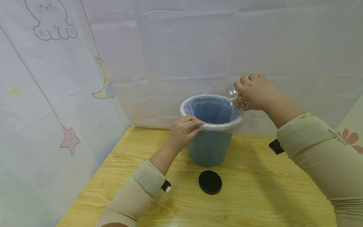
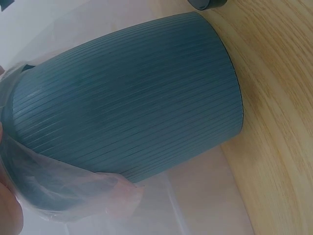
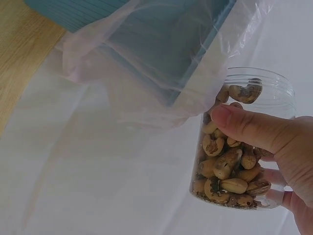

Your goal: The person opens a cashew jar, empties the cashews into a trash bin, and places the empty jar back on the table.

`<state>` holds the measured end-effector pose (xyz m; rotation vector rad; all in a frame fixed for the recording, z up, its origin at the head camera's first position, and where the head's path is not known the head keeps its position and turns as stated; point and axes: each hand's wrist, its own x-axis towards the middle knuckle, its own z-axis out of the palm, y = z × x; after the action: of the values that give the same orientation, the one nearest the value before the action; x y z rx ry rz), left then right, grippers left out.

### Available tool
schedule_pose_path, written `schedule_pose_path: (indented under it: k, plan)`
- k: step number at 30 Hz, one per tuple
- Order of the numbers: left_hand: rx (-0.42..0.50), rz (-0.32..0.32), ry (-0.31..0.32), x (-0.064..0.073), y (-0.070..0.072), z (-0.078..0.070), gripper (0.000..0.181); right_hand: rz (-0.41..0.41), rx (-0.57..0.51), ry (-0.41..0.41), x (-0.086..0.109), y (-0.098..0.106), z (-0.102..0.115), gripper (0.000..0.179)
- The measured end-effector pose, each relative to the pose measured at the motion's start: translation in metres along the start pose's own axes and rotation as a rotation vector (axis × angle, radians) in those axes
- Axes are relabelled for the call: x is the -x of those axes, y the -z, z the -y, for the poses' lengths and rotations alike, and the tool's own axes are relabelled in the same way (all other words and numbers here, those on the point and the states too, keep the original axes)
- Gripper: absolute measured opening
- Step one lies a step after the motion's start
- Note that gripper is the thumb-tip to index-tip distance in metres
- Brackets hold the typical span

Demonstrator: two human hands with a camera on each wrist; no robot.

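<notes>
A blue ribbed trash bin [image 1: 210, 151] stands upright on the table, its white rim lined with a thin translucent bag [image 3: 146, 107]. My left hand [image 1: 182, 130] pinches the near left part of the rim and liner between thumb and fingers; the left wrist view shows mostly the bin's wall [image 2: 132, 93]. At the bin's right side, my right hand [image 1: 259, 93] grips a clear jar [image 1: 232, 94] without a lid. It is tilted, with its mouth towards the bin opening. Nuts [image 3: 234, 166], cashews among them, fill much of it.
A round black lid [image 1: 210, 182] lies on the wooden table [image 1: 255, 189] in front of the bin. A pale printed sheet [image 1: 170, 56] hangs behind and to the left, close to the back of the table.
</notes>
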<state>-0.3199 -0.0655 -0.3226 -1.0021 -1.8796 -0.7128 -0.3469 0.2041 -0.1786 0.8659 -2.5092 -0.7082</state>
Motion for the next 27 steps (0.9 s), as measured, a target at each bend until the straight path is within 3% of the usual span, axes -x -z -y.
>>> schedule_pose_path:
  k: [20, 27]
  plan:
    - [-0.004, -0.001, -0.008, 0.0000, -0.0002, 0.0017, 0.020, -0.067, 0.019, 0.000, 0.0006, -0.0046, 0.0017, 0.086]
    - [0.004, -0.003, -0.011, -0.0001, -0.0007, 0.0018, 0.020, -0.048, 0.005, -0.029, -0.0001, -0.0027, 0.0022, 0.085]
